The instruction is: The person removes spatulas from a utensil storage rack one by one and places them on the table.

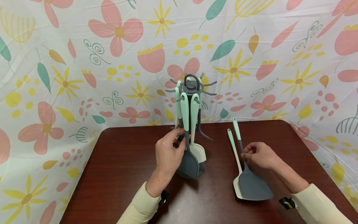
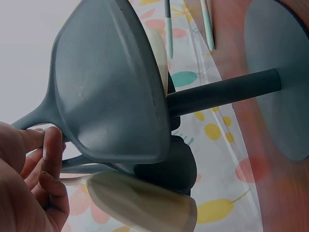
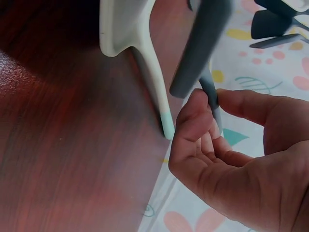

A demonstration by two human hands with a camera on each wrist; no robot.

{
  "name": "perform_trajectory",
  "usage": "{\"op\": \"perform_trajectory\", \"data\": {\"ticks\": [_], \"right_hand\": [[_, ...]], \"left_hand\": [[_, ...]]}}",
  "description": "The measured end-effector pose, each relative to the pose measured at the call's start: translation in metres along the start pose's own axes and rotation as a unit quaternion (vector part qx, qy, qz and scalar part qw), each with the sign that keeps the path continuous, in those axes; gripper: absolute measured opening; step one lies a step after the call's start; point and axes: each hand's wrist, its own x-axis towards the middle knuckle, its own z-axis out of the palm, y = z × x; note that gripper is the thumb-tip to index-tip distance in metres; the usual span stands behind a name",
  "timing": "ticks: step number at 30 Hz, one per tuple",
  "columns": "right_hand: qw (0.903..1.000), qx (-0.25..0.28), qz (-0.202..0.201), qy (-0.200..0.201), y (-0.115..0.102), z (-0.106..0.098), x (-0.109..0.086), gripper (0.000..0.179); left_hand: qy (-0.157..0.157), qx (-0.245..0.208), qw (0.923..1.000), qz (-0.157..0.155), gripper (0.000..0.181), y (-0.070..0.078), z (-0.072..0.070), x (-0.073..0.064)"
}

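My left hand [image 1: 170, 153] pinches the neck of a dark grey spatula [image 1: 190, 165] with a mint handle, which hangs at the front of a dark utensil rack [image 1: 191, 87]. Its broad head [image 2: 106, 87] fills much of the left wrist view. On the right, my right hand [image 1: 261, 155] pinches the neck of a dark grey turner [image 1: 254, 186] between thumb and fingers. That turner's wide blade overlaps a cream turner [image 1: 237, 188] lying on the table. In the right wrist view the grey turner [image 3: 205, 48] appears raised off the table, apart from the cream one [image 3: 153, 79].
More utensils hang on the rack, including a cream one [image 1: 198, 152] beside the left hand's spatula. Several curved hooks [image 1: 209, 84] stick out at the rack's top. A round base [image 2: 285, 96] supports its post. Behind the brown table [image 1: 123, 174] hangs a floral cloth [image 1: 117, 77].
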Motion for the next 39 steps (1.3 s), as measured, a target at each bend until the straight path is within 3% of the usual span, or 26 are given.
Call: {"op": "perform_trajectory", "data": {"ticks": [14,39], "right_hand": [[0.9939,0.09,0.04,-0.051,0.008,0.005,0.005,0.021],[0.9925,0.08,0.072,-0.057,0.025,0.011,0.014,0.019]], "left_hand": [[0.004,-0.007,1.0,0.004,0.017,0.0,0.0,0.001],[0.0,-0.004,1.0,0.002,0.016,0.001,0.0,0.0]]}}
